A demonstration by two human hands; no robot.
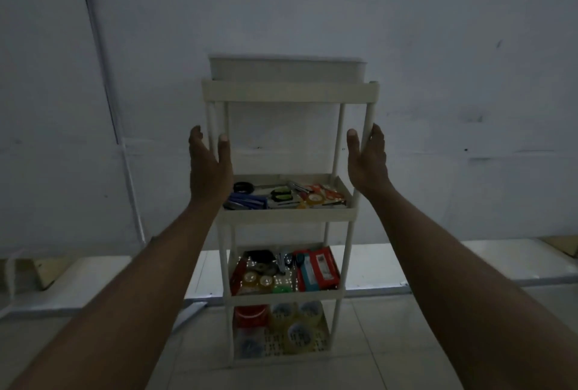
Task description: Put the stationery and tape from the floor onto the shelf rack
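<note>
Dim grey-blue light, brighter patch on the white panel (369, 264) behind the shelf rack (287, 92), soft blur, stretched edges.

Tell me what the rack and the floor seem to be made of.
The rack looks like cream plastic with a matte finish: moulded trays, perforated lower shelves and slim round posts. The posts could also be painted metal. The floor looks like pale glazed tile, judging by its straight joint lines and soft sheen.
</note>
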